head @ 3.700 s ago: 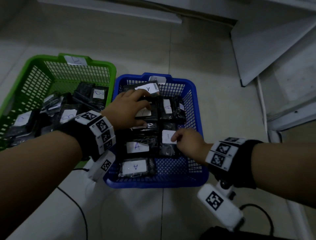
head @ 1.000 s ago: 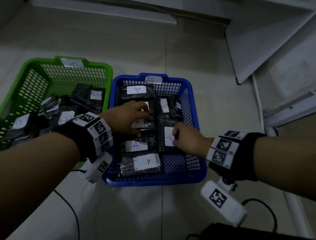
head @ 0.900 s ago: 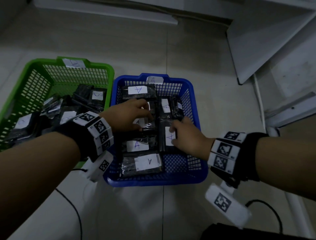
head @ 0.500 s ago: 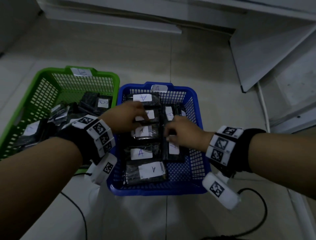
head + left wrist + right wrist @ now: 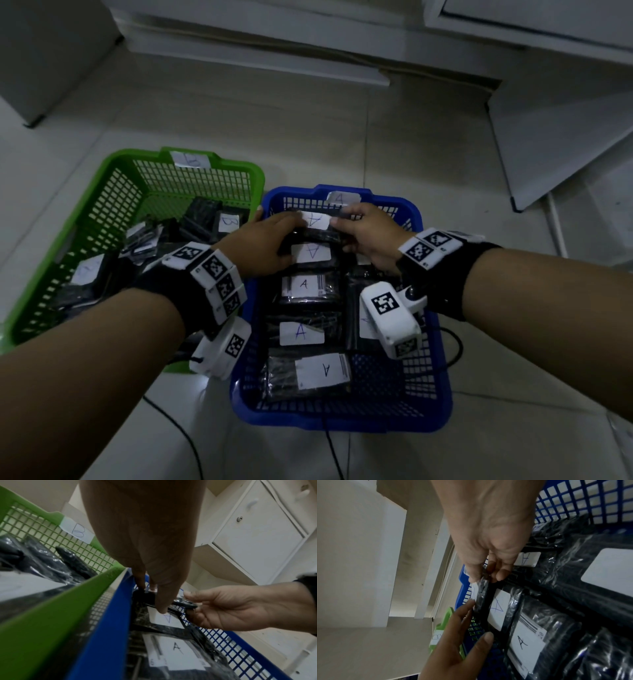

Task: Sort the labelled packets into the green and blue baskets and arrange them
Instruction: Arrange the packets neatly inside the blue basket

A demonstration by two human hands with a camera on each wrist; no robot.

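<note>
A blue basket (image 5: 342, 423) tagged A holds black packets with white A labels, laid in a row (image 5: 303, 284) down its left side. At its far end both hands hold one A packet (image 5: 317, 220) raised on edge. My left hand (image 5: 291, 222) pinches its left end and my right hand (image 5: 339, 224) pinches its right end. The left wrist view shows the left hand (image 5: 150, 597) and the right hand (image 5: 188, 605) on the packet (image 5: 144, 596). In the right wrist view the packet (image 5: 482, 595) is seen edge on. The green basket (image 5: 102, 178), tagged B, holds loosely piled B packets (image 5: 227, 222).
The baskets stand side by side on a pale tiled floor. A white board (image 5: 555, 137) leans at the right, and white cabinets (image 5: 257, 534) stand behind. Black cables (image 5: 178, 428) trail on the floor near the baskets' front edges.
Both hands have moved from the middle of the blue basket to its far end and have taken hold of the farthest A packet. The head view has pulled back.
</note>
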